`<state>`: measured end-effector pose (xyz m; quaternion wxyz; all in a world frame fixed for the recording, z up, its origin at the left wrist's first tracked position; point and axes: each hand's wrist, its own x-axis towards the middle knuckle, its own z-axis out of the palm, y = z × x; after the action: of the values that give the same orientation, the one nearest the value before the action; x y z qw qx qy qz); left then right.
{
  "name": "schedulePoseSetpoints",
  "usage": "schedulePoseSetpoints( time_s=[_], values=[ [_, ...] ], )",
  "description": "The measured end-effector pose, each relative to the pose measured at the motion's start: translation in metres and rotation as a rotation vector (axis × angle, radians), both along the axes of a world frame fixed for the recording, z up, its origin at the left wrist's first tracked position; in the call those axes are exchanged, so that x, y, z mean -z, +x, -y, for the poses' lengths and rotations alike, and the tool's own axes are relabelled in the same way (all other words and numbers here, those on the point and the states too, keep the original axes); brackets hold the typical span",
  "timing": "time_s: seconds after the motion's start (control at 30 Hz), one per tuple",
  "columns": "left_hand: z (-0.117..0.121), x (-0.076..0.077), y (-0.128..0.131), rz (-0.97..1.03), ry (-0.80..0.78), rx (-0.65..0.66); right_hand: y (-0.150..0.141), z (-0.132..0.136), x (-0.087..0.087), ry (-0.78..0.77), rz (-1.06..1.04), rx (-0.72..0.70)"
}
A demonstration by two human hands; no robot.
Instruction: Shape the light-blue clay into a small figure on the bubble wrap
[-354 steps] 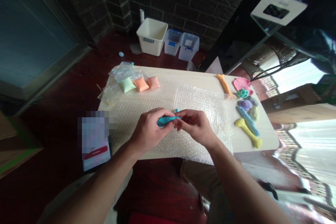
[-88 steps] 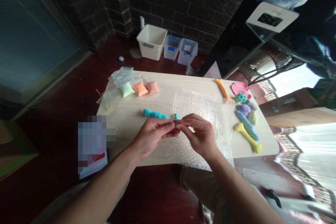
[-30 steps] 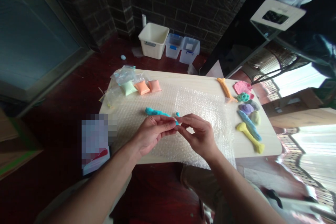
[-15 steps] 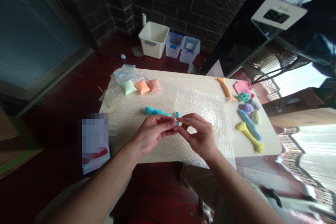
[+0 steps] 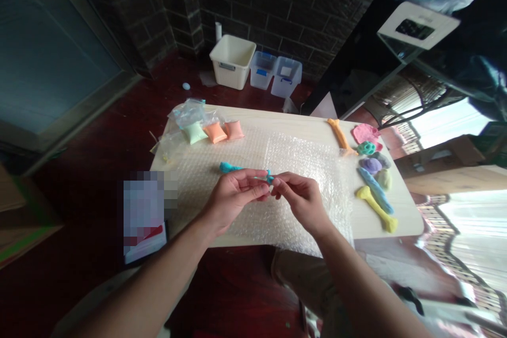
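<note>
Between my fingertips is a small turquoise piece of modelling clay (image 5: 270, 179), pinched from both sides above the bubble wrap. My left hand (image 5: 236, 193) closes thumb and fingers on its left side. Thumb and forefinger of my right hand (image 5: 299, 195) grip it from the right. Just behind my left fingers lies a longer turquoise clay roll (image 5: 227, 167) with a thicker left end; its right part is hidden by the hand. Whether a turquoise bit behind the fingertips is separate I cannot tell. The bubble wrap (image 5: 309, 153) covers the middle of the table.
Clay packets in green, orange and salmon (image 5: 234, 130) sit at the back left beside clear plastic bags (image 5: 189, 112). Along the right edge lie a yellow bone-shaped clay piece (image 5: 376, 208), an orange one (image 5: 339, 136) and several other clay shapes. Storage bins (image 5: 233, 68) stand on the floor behind.
My right thumb and fingers have closed in on the turquoise piece, where they were spread wider before. Both hands have shifted slightly, and the left fingers now cover more of the longer roll.
</note>
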<state>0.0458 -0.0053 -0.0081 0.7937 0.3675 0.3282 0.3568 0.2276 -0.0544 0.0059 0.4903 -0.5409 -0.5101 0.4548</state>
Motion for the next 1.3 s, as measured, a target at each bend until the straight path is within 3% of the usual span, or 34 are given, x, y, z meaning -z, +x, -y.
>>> schedulePoseSetpoints(
  time_s=[0.13,0.3,0.4,0.47,0.63,0.77,0.9,1.03,1.13,1.3],
  values=[
    [0.001,0.006,0.002,-0.127,0.169,0.012,0.004,-0.001,0.0,-0.005,0.14,-0.077],
    [0.003,0.007,0.0,-0.145,0.024,0.04,0.02,-0.007,0.009,-0.016,0.202,0.225],
    [0.008,0.008,-0.001,-0.168,-0.059,0.133,0.03,-0.011,0.015,-0.016,0.284,0.293],
    [0.011,0.01,0.0,-0.233,-0.026,0.134,0.033,-0.012,0.018,0.004,0.387,0.253],
    [0.01,0.02,0.004,-0.386,0.126,0.055,0.028,-0.016,0.027,0.25,0.71,-0.083],
    [0.005,0.025,0.005,-0.394,0.128,0.018,0.022,-0.024,0.033,0.328,0.838,-0.163],
    [0.003,0.026,0.005,-0.337,0.083,-0.016,0.022,-0.024,0.03,0.288,0.765,-0.106],
    [0.002,0.024,0.006,-0.271,0.075,-0.027,0.023,-0.017,0.021,0.181,0.433,-0.045],
    [0.002,0.02,0.006,-0.236,0.105,-0.013,0.022,-0.014,0.014,0.094,0.159,-0.089],
    [0.002,0.015,0.007,-0.264,0.188,-0.029,0.02,-0.013,0.012,0.065,0.075,-0.156]
  ],
)
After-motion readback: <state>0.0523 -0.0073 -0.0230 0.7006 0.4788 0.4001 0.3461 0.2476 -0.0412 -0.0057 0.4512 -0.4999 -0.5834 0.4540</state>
